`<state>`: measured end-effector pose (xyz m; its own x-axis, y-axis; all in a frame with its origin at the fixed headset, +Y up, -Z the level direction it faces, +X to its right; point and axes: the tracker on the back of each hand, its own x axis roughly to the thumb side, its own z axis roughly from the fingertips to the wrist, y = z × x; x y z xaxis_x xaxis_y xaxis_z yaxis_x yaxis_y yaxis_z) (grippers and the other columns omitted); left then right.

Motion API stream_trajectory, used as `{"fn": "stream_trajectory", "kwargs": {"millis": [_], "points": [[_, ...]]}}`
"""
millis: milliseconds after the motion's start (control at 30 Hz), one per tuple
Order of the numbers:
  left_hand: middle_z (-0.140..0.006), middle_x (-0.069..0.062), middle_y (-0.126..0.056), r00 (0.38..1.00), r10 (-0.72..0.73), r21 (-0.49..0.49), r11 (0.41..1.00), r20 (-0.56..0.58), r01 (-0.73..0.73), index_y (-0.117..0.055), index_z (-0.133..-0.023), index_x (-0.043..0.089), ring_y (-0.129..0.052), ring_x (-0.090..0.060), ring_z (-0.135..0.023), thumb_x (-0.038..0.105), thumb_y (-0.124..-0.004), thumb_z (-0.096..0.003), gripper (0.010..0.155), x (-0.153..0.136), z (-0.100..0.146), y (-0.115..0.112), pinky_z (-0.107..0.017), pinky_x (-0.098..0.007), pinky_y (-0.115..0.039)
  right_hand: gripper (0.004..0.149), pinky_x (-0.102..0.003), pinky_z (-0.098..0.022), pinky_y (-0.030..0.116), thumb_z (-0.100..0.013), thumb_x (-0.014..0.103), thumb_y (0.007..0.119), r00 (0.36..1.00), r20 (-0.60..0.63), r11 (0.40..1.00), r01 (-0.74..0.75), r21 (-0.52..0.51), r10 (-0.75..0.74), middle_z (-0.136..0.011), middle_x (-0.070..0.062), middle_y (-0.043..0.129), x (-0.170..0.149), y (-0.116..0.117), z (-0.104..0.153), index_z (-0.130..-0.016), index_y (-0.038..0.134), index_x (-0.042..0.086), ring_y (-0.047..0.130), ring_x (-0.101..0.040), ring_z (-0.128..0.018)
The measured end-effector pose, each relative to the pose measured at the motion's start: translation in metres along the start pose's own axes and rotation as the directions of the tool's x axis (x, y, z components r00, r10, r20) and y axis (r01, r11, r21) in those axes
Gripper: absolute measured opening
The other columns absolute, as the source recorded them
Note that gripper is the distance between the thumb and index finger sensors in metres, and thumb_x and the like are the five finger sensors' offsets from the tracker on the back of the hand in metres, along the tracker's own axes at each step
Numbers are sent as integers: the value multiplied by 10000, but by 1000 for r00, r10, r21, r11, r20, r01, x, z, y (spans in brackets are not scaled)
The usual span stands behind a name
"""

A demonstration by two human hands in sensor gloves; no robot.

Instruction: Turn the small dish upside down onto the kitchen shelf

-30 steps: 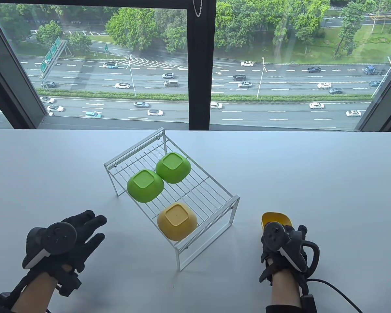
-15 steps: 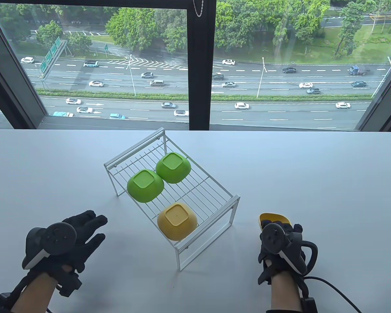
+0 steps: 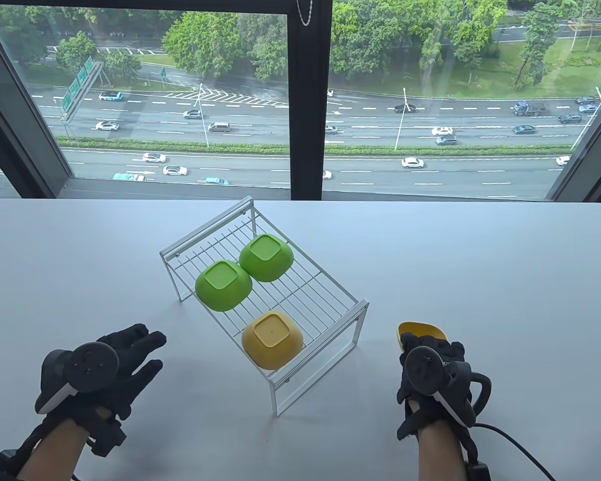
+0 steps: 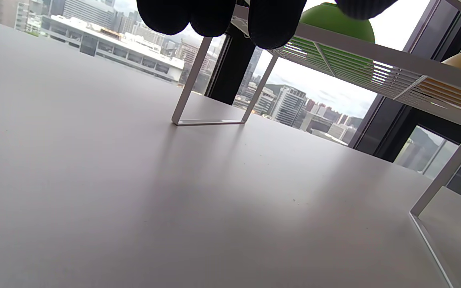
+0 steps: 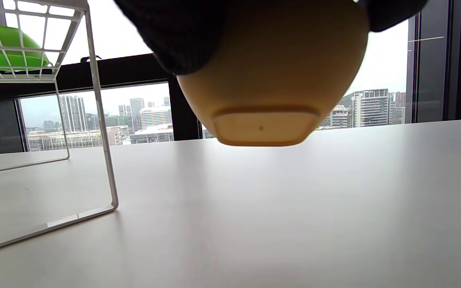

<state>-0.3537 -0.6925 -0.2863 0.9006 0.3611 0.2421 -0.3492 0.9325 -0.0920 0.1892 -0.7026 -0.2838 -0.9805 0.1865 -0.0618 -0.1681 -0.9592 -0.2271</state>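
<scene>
A white wire kitchen shelf stands mid-table. Two green dishes and one yellow dish lie upside down on it. My right hand grips another small yellow dish right of the shelf. In the right wrist view that dish is upright and lifted just off the table, with my fingers over its rim. My left hand rests open on the table left of the shelf and holds nothing; its fingertips show in the left wrist view.
The white table runs to a large window at the back. The shelf's leg frame stands close to the left of the held dish. A cable trails from my right wrist.
My right hand has closed on the yellow dish and raised it slightly off the table. My left hand has stayed still.
</scene>
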Motion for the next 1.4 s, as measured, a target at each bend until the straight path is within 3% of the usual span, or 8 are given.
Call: {"fn": "stream_trajectory", "kwargs": {"millis": [400,867,1400], "points": [[-1175,-92,-517,1000,7,-11,1000,22,-7,-649,-1068,317,-565,-416,-1038,572,-619,-455,665,5,0,-3,-769,-723,-422,457,-634,-712,533,-457,286,819,999,49,995,-1,-97,6,-818,-71,894,6,-14,6,-909,791,229,781,-354,-836],[-1176,-93,-516,998,34,-3,999,50,-34,-647,-1071,317,-564,-418,-1038,574,-617,-457,666,8,0,0,-768,-723,-426,462,-647,-721,493,-471,282,774,983,182,944,63,-323,-4,-842,-73,840,19,-37,19,-930,755,233,725,-356,-850],[-1177,-94,-514,997,57,1,998,55,-57,-646,-1071,319,-565,-418,-1037,575,-616,-458,665,9,0,2,-767,-723,-427,467,-653,-710,519,-481,286,739,950,310,899,167,-405,-37,-846,-78,818,35,-50,31,-945,724,230,719,-361,-843]]}}
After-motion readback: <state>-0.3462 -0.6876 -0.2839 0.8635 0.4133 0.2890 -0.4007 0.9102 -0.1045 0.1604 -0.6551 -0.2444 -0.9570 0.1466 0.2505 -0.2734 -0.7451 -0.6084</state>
